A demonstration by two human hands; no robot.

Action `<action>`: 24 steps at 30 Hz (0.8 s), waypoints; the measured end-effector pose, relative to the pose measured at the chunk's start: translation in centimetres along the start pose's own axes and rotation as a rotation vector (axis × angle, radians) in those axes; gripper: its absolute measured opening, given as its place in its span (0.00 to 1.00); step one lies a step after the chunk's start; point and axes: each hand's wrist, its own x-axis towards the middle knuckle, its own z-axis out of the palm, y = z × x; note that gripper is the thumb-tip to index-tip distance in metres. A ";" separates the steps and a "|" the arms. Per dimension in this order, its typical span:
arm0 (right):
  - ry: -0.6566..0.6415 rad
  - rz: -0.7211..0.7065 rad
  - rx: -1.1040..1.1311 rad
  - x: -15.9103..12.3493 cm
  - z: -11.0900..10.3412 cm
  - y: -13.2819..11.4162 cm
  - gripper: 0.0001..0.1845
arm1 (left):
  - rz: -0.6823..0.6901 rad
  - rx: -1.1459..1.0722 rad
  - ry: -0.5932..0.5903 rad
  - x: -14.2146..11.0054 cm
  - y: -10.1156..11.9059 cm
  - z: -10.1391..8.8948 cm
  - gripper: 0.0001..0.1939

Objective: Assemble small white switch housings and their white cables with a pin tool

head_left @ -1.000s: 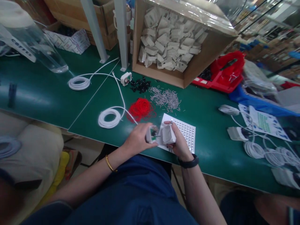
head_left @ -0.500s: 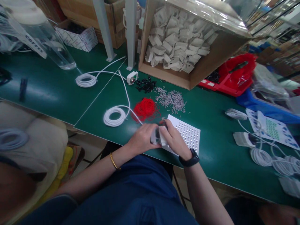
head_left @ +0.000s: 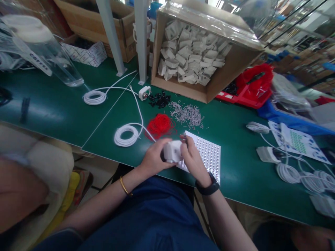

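Note:
My left hand [head_left: 153,157] is closed around a white plastic housing [head_left: 173,151], gripping it from the left side. A white cable [head_left: 149,133] runs from beside that hand back to a coil [head_left: 126,136] on the green table. My right hand [head_left: 193,158] is closed against the right side of the housing. A small dark piece with a metallic tip [head_left: 184,136] shows at its fingers, too small to name. Under the right hand lies a white sheet with rows of round silvery dots [head_left: 209,153]. Beyond the hands are a red tangle of thin strands [head_left: 160,125] and many small metal pins [head_left: 190,115].
A cardboard box [head_left: 180,88] of white plastic parts stands at the back. Black small parts [head_left: 160,100], another white housing [head_left: 144,93] and a second cable coil [head_left: 94,98] lie before it. Cabled housings [head_left: 267,154] are on the right. A person's arm [head_left: 21,191] shows at left.
The housing has been turned between my hands, so its closed white face now shows instead of its open hollow. Both hands stay close together; the whole view has shifted slightly.

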 end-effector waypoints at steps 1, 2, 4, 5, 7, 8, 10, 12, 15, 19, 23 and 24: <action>-0.067 0.076 0.135 -0.3 -0.2 0.2 0.22 | -0.053 -0.049 0.020 -0.1 -0.1 0.1 0.37; -0.144 0.166 0.272 -0.7 -0.2 0.5 0.21 | -0.101 -0.095 0.035 -0.3 -0.3 0.2 0.37; -0.235 0.304 0.514 -1.3 0.1 0.9 0.21 | -0.150 -0.196 0.026 -0.2 -0.6 0.2 0.39; -0.226 0.338 0.604 -1.6 0.3 1.0 0.22 | -0.150 -0.266 0.001 -0.1 -0.7 0.0 0.43; -0.151 0.351 0.694 -2.0 0.9 1.2 0.21 | -0.140 -0.436 -0.075 0.7 -0.6 -0.7 0.48; -0.120 0.340 0.700 -2.2 1.2 1.2 0.21 | -0.147 -0.493 -0.116 1.3 -0.5 -1.2 0.47; -0.086 0.326 0.692 -2.3 1.5 1.1 0.20 | -0.197 -0.484 -0.190 2.6 0.1 -2.1 0.36; -0.065 0.326 0.710 -2.3 1.6 1.0 0.20 | -0.265 -0.381 -0.239 3.6 0.6 -2.7 0.25; -0.038 0.337 0.754 -2.3 1.7 0.9 0.19 | -0.321 -0.345 -0.228 4.3 1.1 -2.6 0.19; -0.030 0.346 0.730 -2.5 2.0 0.8 0.19 | -0.329 -0.348 -0.174 3.9 0.8 -1.9 0.18; -0.042 0.272 0.543 -2.6 1.4 0.8 0.19 | -0.244 -0.285 -0.199 3.5 0.9 -2.4 0.18; -0.034 0.206 0.423 -2.5 1.0 0.8 0.19 | -0.175 -0.258 -0.213 3.5 1.0 -2.7 0.17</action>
